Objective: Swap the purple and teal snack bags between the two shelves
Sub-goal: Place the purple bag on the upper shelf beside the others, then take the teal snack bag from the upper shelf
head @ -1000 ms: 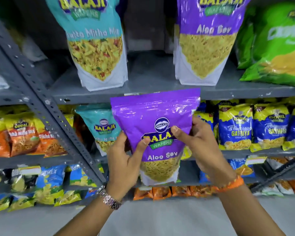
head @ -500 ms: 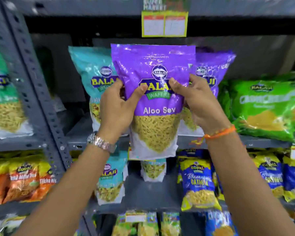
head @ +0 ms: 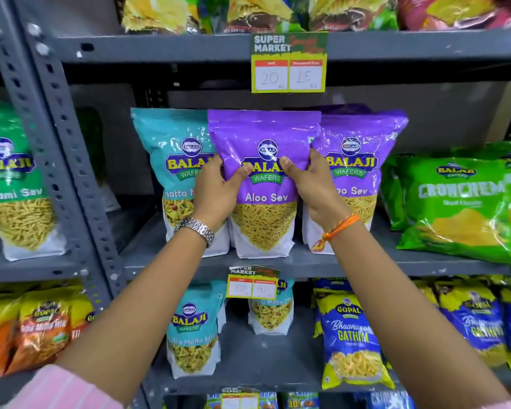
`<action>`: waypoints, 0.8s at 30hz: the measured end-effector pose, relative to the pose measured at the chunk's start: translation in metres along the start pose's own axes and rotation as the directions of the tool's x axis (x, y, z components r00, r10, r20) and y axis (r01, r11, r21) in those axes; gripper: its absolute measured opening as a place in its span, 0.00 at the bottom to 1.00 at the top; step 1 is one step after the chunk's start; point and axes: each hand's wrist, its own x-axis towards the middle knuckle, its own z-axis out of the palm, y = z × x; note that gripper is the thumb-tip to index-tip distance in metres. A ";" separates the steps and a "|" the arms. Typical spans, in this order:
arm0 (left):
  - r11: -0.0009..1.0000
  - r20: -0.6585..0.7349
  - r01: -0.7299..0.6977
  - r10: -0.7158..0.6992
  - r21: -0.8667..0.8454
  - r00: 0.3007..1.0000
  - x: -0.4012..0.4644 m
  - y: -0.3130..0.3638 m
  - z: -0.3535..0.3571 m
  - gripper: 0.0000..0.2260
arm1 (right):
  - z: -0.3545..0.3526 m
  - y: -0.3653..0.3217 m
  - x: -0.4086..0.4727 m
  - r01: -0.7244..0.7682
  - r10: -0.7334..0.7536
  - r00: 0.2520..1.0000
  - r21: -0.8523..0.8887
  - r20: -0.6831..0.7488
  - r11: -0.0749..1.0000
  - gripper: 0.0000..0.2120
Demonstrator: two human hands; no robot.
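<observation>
A purple Aloo Sev bag (head: 263,137) stands upright on the upper shelf (head: 366,262), its base touching the shelf board. My left hand (head: 219,187) grips its left side and my right hand (head: 313,184) grips its right side, thumbs on the front. It sits between a teal bag (head: 165,143) on the left and a second purple bag (head: 363,134) on the right. On the lower shelf (head: 248,370) stand two teal bags, one in front (head: 194,329) and one further back (head: 270,315).
Green Crunchem bags (head: 455,202) lie at the right of the upper shelf. Blue and yellow Gopal bags (head: 348,338) fill the right of the lower shelf. A grey perforated upright (head: 68,160) stands at left, with a green sev bag (head: 12,178) beyond it. Price tags (head: 289,63) hang on shelf edges.
Both hands lifted the purple bag from in front of the lower shelf up to the upper shelf and set it down between the teal and the purple bag. My view tilted upward.
</observation>
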 end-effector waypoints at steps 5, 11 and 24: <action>0.999 -0.104 -0.052 0.053 0.012 0.993 -0.006 0.000 -0.012 0.10 | 0.002 0.001 -0.010 0.035 -0.056 0.996 -0.298 -0.065 0.954 0.23; 0.995 -0.310 -0.042 0.012 -0.091 0.951 -0.023 -0.028 -0.065 0.09 | 0.001 -0.012 -0.050 0.094 -0.195 0.970 -0.517 -0.144 0.851 0.30; 0.937 0.085 0.300 -0.289 -0.181 0.953 -0.010 -0.097 -0.086 0.33 | 0.114 0.041 -0.103 0.253 -0.202 0.966 -0.417 0.162 0.873 0.22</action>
